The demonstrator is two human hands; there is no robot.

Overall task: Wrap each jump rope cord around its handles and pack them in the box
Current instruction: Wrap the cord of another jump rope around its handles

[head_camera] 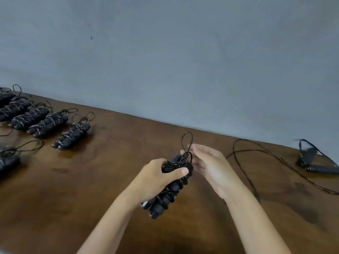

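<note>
My left hand [157, 177] grips a black jump rope bundle [169, 189], its two handles side by side with the speckled cord wound round them. A loop of the cord's end [187, 142] sticks up above the bundle. My right hand [211, 167] is beside the top of the bundle, fingers straight, its fingertips at that loop; whether it pinches the cord is hidden. An unwrapped jump rope [315, 166] lies at the right, its loose cord [256, 156] trailing across the wooden table [91, 189]. No box is in view.
Several wrapped jump rope bundles [71, 133] lie in a row at the table's far left, and another bundle [9, 158] sits at the left edge. A grey wall [165, 61] rises behind the table's far edge.
</note>
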